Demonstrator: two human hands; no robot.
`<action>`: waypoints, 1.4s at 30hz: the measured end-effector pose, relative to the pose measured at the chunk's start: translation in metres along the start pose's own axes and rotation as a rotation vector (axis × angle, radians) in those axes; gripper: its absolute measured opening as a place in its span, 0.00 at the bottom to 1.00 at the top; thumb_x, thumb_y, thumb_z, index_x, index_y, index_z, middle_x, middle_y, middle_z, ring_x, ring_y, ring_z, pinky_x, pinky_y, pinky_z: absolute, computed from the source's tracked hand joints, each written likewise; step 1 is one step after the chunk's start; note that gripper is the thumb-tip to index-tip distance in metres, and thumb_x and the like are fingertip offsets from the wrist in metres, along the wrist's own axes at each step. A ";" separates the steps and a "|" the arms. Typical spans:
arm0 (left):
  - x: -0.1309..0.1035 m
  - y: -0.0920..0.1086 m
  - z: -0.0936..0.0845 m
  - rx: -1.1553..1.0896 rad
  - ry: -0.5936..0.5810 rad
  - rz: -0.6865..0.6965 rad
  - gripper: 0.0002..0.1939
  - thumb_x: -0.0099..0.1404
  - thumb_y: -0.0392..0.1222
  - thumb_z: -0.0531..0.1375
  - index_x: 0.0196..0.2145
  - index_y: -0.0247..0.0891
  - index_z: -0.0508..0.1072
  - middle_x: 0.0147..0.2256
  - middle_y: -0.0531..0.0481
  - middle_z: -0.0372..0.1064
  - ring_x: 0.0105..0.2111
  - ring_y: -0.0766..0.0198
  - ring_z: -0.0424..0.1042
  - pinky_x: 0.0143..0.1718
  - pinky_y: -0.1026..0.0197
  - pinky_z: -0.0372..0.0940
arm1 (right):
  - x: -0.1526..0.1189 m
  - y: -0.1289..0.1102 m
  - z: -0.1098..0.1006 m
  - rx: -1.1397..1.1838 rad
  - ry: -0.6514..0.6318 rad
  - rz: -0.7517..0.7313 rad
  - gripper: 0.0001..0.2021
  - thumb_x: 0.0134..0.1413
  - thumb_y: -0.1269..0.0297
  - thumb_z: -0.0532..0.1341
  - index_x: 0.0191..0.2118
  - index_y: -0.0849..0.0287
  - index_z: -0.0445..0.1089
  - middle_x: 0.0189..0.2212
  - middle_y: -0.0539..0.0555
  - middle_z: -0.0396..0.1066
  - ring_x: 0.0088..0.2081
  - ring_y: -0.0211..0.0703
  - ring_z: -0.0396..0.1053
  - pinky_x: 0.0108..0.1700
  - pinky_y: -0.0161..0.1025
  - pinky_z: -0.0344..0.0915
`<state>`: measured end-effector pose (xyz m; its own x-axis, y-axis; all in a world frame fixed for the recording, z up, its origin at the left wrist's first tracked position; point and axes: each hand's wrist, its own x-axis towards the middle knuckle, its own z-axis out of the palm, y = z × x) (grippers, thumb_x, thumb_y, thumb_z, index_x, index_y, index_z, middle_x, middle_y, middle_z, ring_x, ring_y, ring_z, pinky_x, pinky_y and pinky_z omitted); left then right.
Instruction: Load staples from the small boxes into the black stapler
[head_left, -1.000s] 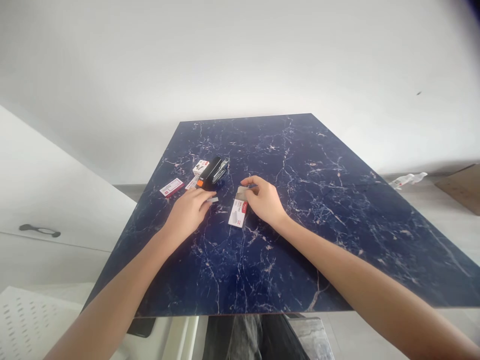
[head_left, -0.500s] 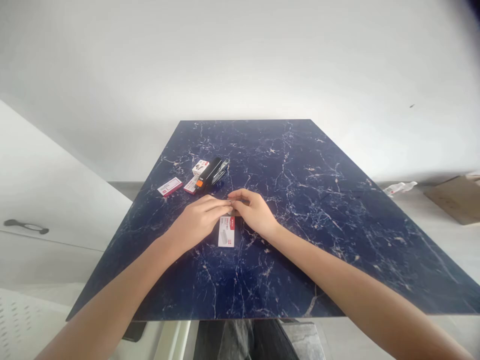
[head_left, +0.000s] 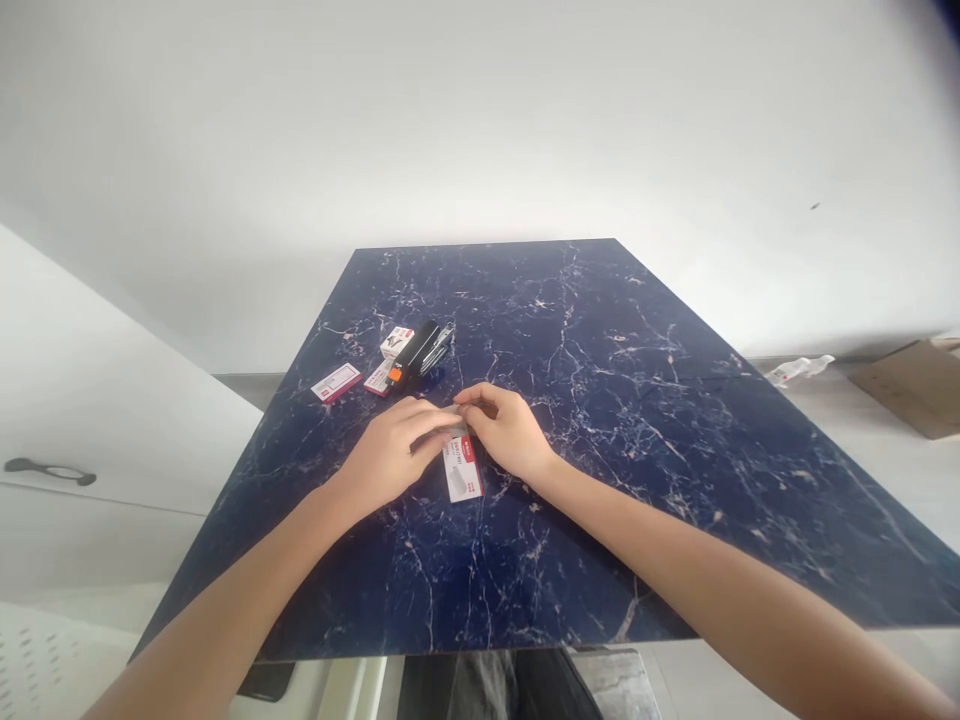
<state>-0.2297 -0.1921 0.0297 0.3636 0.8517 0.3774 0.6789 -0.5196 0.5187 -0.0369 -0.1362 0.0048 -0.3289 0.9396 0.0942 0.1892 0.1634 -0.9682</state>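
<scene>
A small white and red staple box [head_left: 463, 475], printed with a picture of a staple strip, is in front of me at the table's middle. My left hand [head_left: 397, 445] has its fingers and thumb closed at the box's far left corner. From the other side, my right hand [head_left: 506, 428] pinches at the far end with thumb and index finger. A small greyish piece [head_left: 456, 424] shows between the fingertips; whether it is a flap or staples I cannot tell. The far end of the box is partly hidden by my fingers.
Beyond my left hand lie a black stapler [head_left: 415, 355] with an orange part, a metal tool [head_left: 442, 345], a white box [head_left: 396, 342], a red and white box [head_left: 378, 377] and another flat box [head_left: 336, 382]. A cardboard box [head_left: 911, 388] is on the floor at right.
The staple box has tilted, its near end swinging to the right. My left thumb has dropped away from the fingers toward the box's side. The view has shifted slightly.
</scene>
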 end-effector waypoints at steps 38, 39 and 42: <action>0.001 -0.002 -0.002 -0.662 0.064 -0.539 0.23 0.67 0.46 0.64 0.58 0.42 0.70 0.47 0.44 0.76 0.38 0.56 0.78 0.39 0.53 0.74 | 0.006 -0.005 0.000 0.477 0.043 0.149 0.09 0.51 0.62 0.66 0.38 0.59 0.76 0.37 0.54 0.80 0.42 0.45 0.79 0.52 0.46 0.75; 0.001 -0.001 -0.001 -0.655 0.058 -0.533 0.22 0.68 0.46 0.63 0.58 0.43 0.70 0.47 0.45 0.75 0.38 0.57 0.77 0.39 0.54 0.73 | 0.006 -0.005 0.000 0.461 0.039 0.140 0.08 0.51 0.62 0.66 0.37 0.58 0.76 0.37 0.54 0.80 0.41 0.46 0.79 0.52 0.47 0.76; -0.001 0.001 0.001 -0.670 0.059 -0.531 0.20 0.70 0.46 0.61 0.58 0.45 0.68 0.43 0.48 0.75 0.38 0.59 0.75 0.40 0.56 0.70 | 0.005 -0.007 0.000 0.444 0.011 0.129 0.09 0.49 0.62 0.68 0.37 0.58 0.76 0.35 0.54 0.80 0.40 0.46 0.79 0.51 0.48 0.75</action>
<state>-0.2286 -0.1935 0.0290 0.0580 0.9982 -0.0143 0.2225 0.0011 0.9749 -0.0401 -0.1326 0.0126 -0.3188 0.9472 -0.0333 -0.1875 -0.0975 -0.9774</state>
